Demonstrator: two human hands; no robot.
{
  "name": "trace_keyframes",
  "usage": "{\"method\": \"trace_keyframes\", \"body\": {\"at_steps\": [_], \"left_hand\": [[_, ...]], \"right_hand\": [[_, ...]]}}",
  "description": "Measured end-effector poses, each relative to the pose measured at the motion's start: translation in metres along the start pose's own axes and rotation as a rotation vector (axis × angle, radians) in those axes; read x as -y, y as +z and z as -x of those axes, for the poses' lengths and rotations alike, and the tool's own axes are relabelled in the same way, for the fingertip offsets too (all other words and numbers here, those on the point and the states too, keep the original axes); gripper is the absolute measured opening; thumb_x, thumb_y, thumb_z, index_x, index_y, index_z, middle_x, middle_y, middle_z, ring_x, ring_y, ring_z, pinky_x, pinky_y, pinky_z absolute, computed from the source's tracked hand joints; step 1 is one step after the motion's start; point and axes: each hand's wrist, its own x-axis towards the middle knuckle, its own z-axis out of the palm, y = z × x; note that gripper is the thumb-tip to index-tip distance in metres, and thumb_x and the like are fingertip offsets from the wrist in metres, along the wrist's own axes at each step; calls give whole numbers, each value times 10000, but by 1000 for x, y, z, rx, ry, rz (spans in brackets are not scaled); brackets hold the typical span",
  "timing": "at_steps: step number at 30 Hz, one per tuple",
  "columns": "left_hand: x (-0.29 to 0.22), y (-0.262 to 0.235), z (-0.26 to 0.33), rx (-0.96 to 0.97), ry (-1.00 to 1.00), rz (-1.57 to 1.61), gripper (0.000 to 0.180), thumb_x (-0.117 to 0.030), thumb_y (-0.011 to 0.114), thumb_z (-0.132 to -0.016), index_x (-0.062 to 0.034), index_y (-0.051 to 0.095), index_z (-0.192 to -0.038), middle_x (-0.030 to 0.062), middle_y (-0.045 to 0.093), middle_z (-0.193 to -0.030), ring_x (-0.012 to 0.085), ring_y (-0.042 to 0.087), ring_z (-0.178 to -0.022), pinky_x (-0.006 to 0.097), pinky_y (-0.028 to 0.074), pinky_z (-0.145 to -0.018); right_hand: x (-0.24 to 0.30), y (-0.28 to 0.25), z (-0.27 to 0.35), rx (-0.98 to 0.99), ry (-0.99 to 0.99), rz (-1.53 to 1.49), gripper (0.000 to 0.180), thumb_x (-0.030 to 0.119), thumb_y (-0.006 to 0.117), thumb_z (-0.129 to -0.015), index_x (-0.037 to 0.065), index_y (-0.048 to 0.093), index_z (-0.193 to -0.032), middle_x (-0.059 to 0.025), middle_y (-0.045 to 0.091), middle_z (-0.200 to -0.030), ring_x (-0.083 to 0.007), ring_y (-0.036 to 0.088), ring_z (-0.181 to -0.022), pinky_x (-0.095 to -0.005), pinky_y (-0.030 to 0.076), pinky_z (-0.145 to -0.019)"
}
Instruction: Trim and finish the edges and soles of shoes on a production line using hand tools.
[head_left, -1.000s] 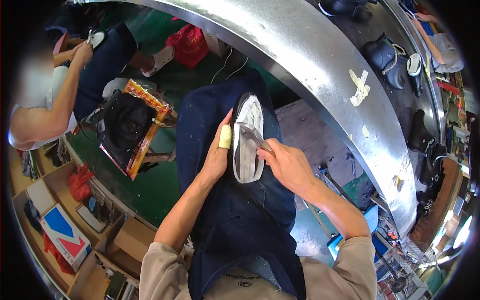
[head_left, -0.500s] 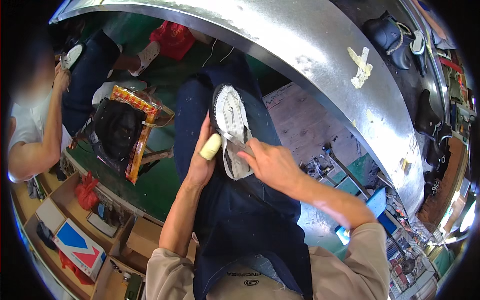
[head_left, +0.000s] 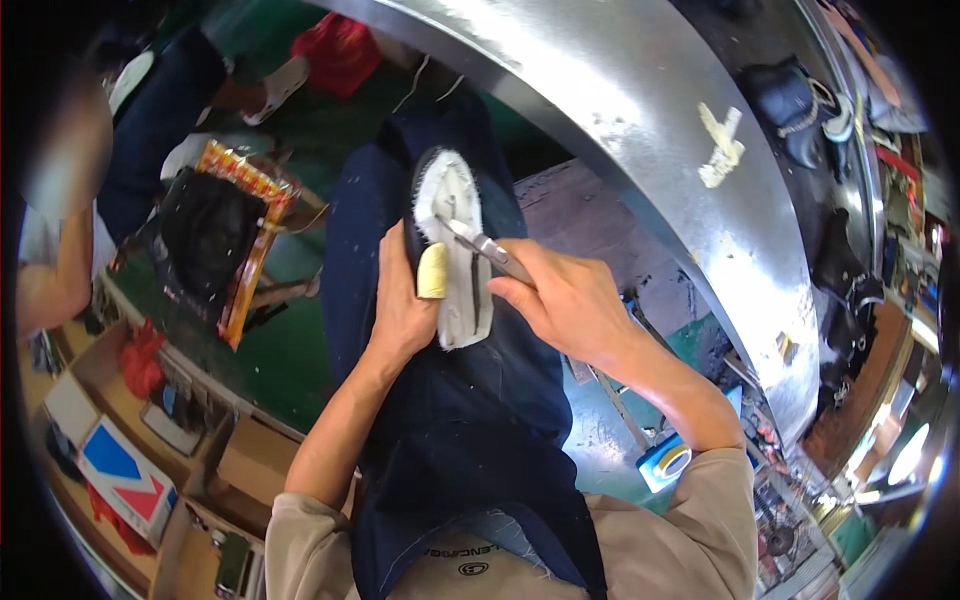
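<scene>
A shoe upper (head_left: 460, 310) lies across my lap with its whitish underside turned up and a dark edge along its left side. My left hand (head_left: 405, 305) is closed around that left side. A yellow wrap covers the left thumb, which presses on the shoe. My right hand (head_left: 565, 300) grips a slim grey metal tool (head_left: 485, 247); the exact kind is hard to make out. Its narrow tip touches the white underside near the upper, rounded end. My right fingers wrap round the tool's handle, partly hiding it.
A shiny metal bench (head_left: 660, 110) curves ahead and to the right, with black footwear (head_left: 785, 100) beyond it. At far left sits another person (head_left: 60, 260). Beside my knee stands a black-covered seat (head_left: 205, 235). Wooden shelving (head_left: 190, 480) holds a white box (head_left: 125, 475) at lower left.
The tool's tip has moved from the shoe's middle up toward its rounded end, and its angle has changed. My left hand has shifted on the shoe's side. The whole view has shifted somewhat.
</scene>
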Motion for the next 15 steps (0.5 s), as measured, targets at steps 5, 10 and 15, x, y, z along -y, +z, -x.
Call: {"method": "trace_keyframes", "body": {"at_steps": [5, 10, 15], "left_hand": [[9, -14, 6, 10, -9, -144, 640, -284, 641, -969, 59, 390, -1447, 280, 532, -1281, 455, 526, -1197, 473, 427, -1047], [0, -8, 5, 39, -39, -178, 687, -300, 620, -987, 76, 346, -1492, 306, 521, -1360, 454, 510, -1285, 475, 411, -1097], [-5, -26, 8, 75, -49, -209, 684, -339, 577, -1023, 36, 313, -1530, 332, 544, -1396, 477, 524, -1322, 487, 426, -1097]], "right_hand": [[-15, 23, -44, 79, -229, 95, 263, 297, 657, -991, 47, 608, -1054, -144, 712, -801, -337, 716, -735, -432, 553, -612], [-9, 15, -31, -84, -241, 36, 286, 320, 600, -1024, 37, 570, -991, -159, 699, -774, -351, 708, -714, -447, 542, -601], [-3, 4, -32, 158, -113, 28, 316, 323, 588, -1033, 14, 567, -976, -173, 689, -738, -388, 692, -711, -483, 529, -610]]}}
